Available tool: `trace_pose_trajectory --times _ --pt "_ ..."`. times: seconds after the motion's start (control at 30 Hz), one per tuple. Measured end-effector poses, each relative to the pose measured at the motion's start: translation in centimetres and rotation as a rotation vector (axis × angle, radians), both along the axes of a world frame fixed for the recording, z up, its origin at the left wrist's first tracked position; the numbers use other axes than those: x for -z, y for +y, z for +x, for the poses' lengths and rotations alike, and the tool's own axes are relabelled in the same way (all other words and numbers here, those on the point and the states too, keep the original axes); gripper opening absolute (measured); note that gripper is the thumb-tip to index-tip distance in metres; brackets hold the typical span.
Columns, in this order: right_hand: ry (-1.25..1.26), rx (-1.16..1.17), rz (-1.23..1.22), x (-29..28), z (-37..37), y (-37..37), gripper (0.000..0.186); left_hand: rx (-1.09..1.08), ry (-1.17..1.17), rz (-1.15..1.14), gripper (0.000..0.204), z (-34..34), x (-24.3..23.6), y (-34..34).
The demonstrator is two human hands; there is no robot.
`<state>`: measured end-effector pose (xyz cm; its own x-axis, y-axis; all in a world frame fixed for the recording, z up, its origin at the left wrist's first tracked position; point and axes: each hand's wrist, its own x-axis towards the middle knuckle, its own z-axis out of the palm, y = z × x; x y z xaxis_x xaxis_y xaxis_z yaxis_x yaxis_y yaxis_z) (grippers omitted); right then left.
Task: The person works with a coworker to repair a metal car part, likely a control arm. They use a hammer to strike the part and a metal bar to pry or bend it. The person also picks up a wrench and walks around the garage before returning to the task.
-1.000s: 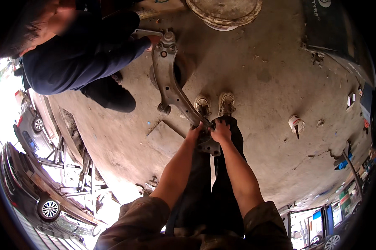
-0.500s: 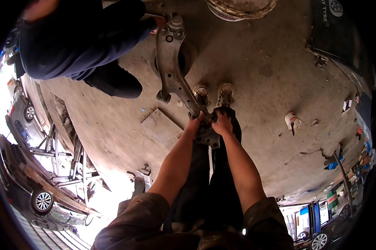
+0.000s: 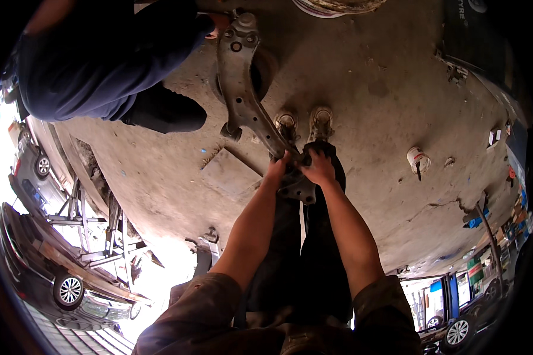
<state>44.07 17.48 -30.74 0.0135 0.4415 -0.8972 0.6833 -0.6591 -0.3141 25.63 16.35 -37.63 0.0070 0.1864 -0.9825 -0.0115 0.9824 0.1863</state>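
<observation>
Forearms [image 3: 248,236] angle inward to a metal control arm [image 3: 241,89]. The left hand [image 3: 276,168] clasps its left edge, the right hand [image 3: 321,169] its right.

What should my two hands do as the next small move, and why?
Perhaps firm up your grip slightly: your left hand and right hand hold the near end of the curved metal part, while the co-worker's hand is close beside its far end, so a slip might jolt it.
</observation>
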Motion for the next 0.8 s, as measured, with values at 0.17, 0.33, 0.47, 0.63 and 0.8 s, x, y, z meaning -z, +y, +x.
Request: trace_pose_trajectory --times 0.17,0.33,0.47,0.63,0.8 --pt "-0.049 0.07 0.013 0.2 -0.6 -0.3 0.076 0.041 -0.016 -0.006 0.051 -0.3 0.0 0.2" --pt "-0.111 0.102 -0.005 -0.5 -1.4 -0.2 0.069 0.019 -0.007 -0.07 0.055 -0.1 -0.8 0.4" --pt "-0.15 0.117 0.021 0.0 -2.0 -0.8 0.064 -0.042 -0.026 -0.087 0.056 0.4 -2.0 0.9" --pt "-0.159 0.108 0.075 0.4 -2.9 -2.0 0.062 -0.117 -0.097 -0.173 0.06 -0.3 -1.9 0.9" --pt "-0.226 0.145 0.154 1.0 -4.2 -3.2 0.06 -0.109 -0.092 -0.164 0.06 -0.7 -1.1 0.8"
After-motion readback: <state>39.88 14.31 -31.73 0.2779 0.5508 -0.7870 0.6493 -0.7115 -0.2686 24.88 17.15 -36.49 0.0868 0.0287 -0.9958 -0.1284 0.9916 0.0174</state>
